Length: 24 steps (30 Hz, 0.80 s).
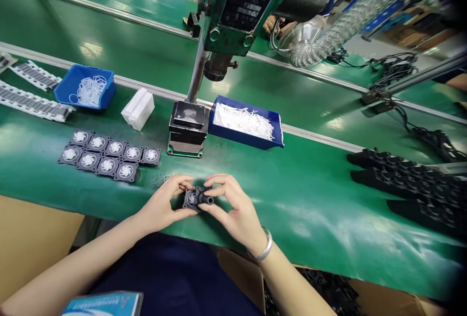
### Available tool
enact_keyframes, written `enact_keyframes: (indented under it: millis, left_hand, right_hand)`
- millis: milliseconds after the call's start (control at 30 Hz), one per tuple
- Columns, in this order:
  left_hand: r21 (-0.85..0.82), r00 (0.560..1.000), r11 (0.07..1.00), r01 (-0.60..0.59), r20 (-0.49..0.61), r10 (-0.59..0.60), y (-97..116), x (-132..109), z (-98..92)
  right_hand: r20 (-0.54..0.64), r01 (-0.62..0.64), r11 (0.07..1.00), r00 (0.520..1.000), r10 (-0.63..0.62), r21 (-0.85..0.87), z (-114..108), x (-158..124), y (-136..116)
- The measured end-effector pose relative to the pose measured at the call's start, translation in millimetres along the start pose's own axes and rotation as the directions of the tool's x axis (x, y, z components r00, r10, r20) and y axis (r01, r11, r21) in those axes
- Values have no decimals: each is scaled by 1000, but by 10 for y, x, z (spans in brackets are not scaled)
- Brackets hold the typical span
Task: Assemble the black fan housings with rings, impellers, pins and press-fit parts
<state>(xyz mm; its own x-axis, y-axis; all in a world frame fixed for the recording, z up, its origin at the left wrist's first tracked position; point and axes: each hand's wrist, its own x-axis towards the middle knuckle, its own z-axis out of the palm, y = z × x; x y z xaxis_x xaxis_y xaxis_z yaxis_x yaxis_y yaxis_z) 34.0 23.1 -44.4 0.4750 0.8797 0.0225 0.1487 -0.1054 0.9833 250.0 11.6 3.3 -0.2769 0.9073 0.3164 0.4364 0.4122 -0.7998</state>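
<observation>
My left hand point(166, 204) grips a small black square housing point(190, 199) with a white swirl-shaped impeller inside, thumb and fingers on its opposite edges. From the other side, my right hand point(233, 209) pinches a black plastic cover with a short pipe stub point(207, 200). The cover is against the right part of the housing; whether the two are joined I cannot tell. Both hands are just above the green table, near its front edge. To the left lie two rows of similar black housings point(108, 164), each with a white impeller.
A press with a black block base point(188, 128) stands beyond my hands. Beside it are a blue bin of white sticks point(245, 122) and a white block point(137, 109). Farther left sits a blue bin point(69, 87) of white rings. Black parts point(408, 184) line the right side.
</observation>
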Motion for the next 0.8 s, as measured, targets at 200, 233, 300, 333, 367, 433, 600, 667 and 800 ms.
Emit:
enact_keyframes:
  millis: [200,233,300,333,367,433,600,667,800]
  left_hand:
    - [48,999,998,-41,-9,41,1,17,4]
    - [55,999,998,-38,-12,39,2,16,6]
    - [72,999,997,-36,-9,37,5,16,2]
    - [85,999,996,-40,0,40,7,16,-4]
    - [100,999,994,-47,12,46,11,18,-13]
    - [139,997,988,-66,53,59,26,23,-40]
    - [228,990,968,-105,118,80,99,31,-101]
    - [250,992,963,-101,103,77,121,32,-108]
    - [250,994,964,-94,80,76,102,26,-91]
  right_hand:
    - [68,107,993,992,-104,-53,136,61,-90]
    - [76,105,993,992,-100,-62,143,64,-74]
    - [92,91,994,992,-85,-65,157,59,-45]
    - [97,84,995,992,-78,-58,166,51,-34]
    - [98,75,996,993,-70,-49,178,40,-24]
    - [90,54,998,995,-51,-33,209,16,-9]
    - [55,44,999,998,-44,-2,261,-22,12]
    - [51,37,999,998,-38,11,267,-27,12]
    - [32,18,1000,999,-18,11,305,-52,18]
